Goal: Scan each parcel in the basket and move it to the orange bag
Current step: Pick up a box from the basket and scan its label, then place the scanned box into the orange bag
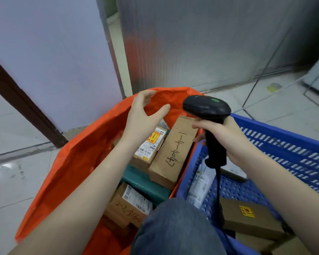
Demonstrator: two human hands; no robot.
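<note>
The orange bag (77, 162) stands open at centre left and holds several parcels. Among them are a long brown box with handwritten numbers (171, 153), a labelled box (149, 150), a dark green parcel (145, 183) and a lower brown box (125, 207). My left hand (144, 115) hovers over the bag's far rim with fingers spread, holding nothing. My right hand (223, 137) grips the handle of a black barcode scanner (208, 111) above the blue basket (291, 153). In the basket lie a brown box with a yellow sticker (250, 219) and a white soft parcel (201, 183).
My knee in blue jeans (175, 229) sits between bag and basket at the bottom. A pale wall with a dark brown door frame (24, 102) is at left, a grey corrugated panel (201, 43) behind. Tiled floor surrounds everything, with thin metal rods (256, 81) at right.
</note>
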